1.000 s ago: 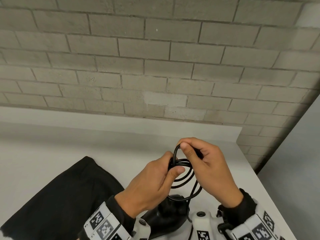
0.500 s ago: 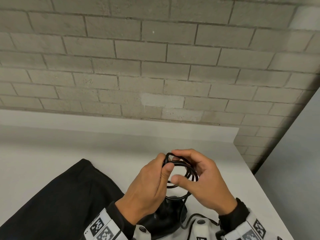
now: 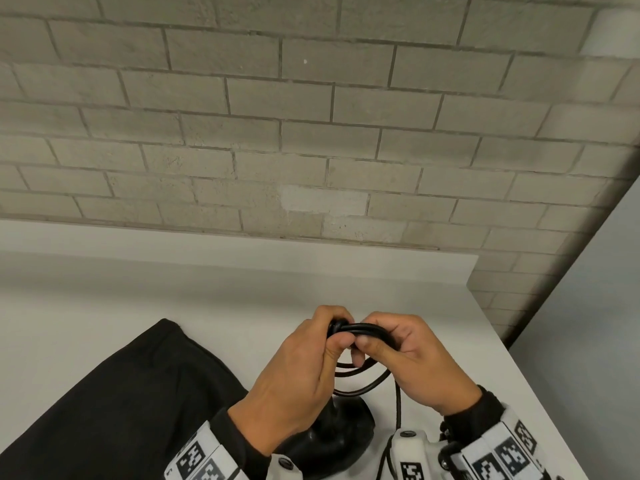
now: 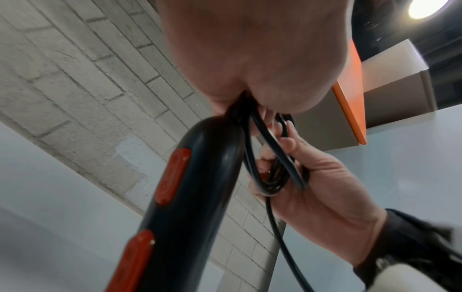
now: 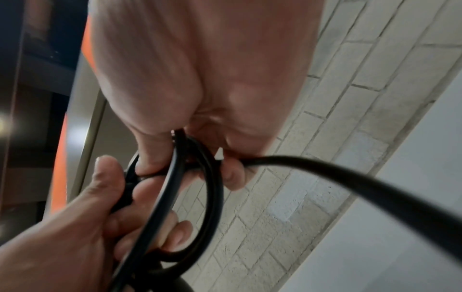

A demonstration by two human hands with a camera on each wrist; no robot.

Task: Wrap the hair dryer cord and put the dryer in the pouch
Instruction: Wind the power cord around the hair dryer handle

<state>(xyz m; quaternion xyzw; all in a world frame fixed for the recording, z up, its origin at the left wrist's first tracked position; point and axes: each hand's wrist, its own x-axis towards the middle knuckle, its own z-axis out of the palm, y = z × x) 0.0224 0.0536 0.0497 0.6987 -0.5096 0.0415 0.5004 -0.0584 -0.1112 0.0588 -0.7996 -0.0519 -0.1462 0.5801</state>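
Note:
Both hands hold the coiled black cord (image 3: 360,330) above the white table. My left hand (image 3: 304,368) grips the coil's left end, thumb and fingers curled round it. My right hand (image 3: 405,355) pinches the bundle from the right. Loops of cord (image 3: 367,382) hang below the hands, and one strand runs down toward my right wrist. The black hair dryer (image 3: 332,438) stands under the hands; its handle with red switches (image 4: 172,177) fills the left wrist view. In the right wrist view the cord loops (image 5: 197,197) pass between both hands' fingers. The black pouch (image 3: 114,403) lies flat at lower left.
The white table (image 3: 207,306) meets a grey brick wall (image 3: 311,133) at the back. Its right edge (image 3: 540,386) drops off beside my right arm. An orange-edged box (image 4: 350,94) shows overhead in the left wrist view.
The open loops have been squeezed flat into a tight bundle between both hands. The hands have moved closer together and slightly lower.

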